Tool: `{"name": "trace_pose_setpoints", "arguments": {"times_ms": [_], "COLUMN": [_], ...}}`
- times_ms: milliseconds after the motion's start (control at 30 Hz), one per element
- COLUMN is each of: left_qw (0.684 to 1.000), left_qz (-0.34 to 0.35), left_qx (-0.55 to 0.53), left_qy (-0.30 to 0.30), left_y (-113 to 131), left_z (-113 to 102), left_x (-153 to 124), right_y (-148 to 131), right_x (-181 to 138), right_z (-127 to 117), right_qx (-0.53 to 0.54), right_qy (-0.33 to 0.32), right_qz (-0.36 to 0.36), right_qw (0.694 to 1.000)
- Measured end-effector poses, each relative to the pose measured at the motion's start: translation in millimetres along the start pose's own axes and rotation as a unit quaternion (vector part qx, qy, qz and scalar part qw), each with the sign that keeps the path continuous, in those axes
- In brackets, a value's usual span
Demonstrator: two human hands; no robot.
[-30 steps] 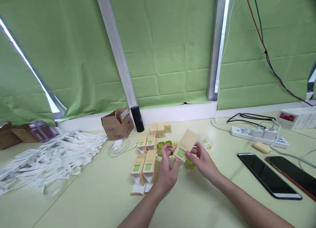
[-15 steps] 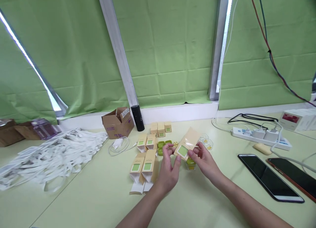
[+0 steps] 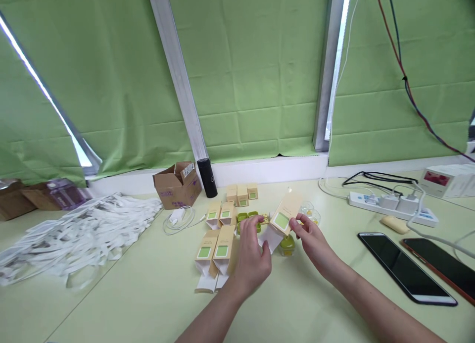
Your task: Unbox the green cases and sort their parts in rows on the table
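Observation:
A tan cardboard box (image 3: 287, 209) with a green square label is tilted above the table, its white flap hanging out toward the lower left. My right hand (image 3: 309, 239) pinches the box by its right edge, thumb in front. To its left is my left hand (image 3: 254, 259), thumb and fingers apart around the flap's side; whether a finger touches the flap I cannot tell. Below the box stands a small clear container with a green lid (image 3: 287, 245). Green square pieces (image 3: 248, 217) lie behind my left hand, partly covered by it. Left of that hand stand matching boxes (image 3: 222, 251) with open white flaps.
Small tan boxes (image 3: 242, 193) line up behind. Clear round pieces (image 3: 310, 213) lie beyond my right hand. A brown carton (image 3: 177, 185) and black cylinder (image 3: 207, 178) stand by the wall. White straps (image 3: 81, 234) spread left; a power strip (image 3: 393, 208) and phones (image 3: 406, 266) lie right.
The tan box has gone from flattened to squared out, with its white flap now showing. It has shifted slightly right with my right hand. My left fingers have come off its edge.

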State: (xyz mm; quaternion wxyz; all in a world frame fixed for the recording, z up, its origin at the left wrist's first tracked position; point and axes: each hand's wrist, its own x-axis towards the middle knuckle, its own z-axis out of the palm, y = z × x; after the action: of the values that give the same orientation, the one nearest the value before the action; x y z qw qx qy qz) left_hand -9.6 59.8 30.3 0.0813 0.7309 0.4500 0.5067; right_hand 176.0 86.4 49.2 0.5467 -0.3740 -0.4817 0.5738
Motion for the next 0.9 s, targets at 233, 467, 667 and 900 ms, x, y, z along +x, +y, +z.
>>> {"name": "trace_pose_setpoints", "arguments": {"times_ms": [233,467,667,900], "left_qw": [0.963,0.958,0.973,0.984], "left_qz": [0.208,0.202,0.15,0.103], "left_qx": [0.163,0.206,0.177,0.145], "left_qy": [0.05,-0.001,0.014,0.034], "left_y": [7,14,11,10], "left_z": [-9,-12,-12,-10], "left_x": [2,4,2,3], "right_y": [7,1,-2,-5], "right_x": [3,-1,-1,0], "right_z": [-2,1,0,-1], "right_qx": [0.041,0.046,0.068,0.031], "right_qy": [-0.023,-0.081,-0.071,-0.051], "right_qz": [-0.014,-0.005,0.005,-0.006], "right_qw": [0.999,0.996,0.995,0.998]}}
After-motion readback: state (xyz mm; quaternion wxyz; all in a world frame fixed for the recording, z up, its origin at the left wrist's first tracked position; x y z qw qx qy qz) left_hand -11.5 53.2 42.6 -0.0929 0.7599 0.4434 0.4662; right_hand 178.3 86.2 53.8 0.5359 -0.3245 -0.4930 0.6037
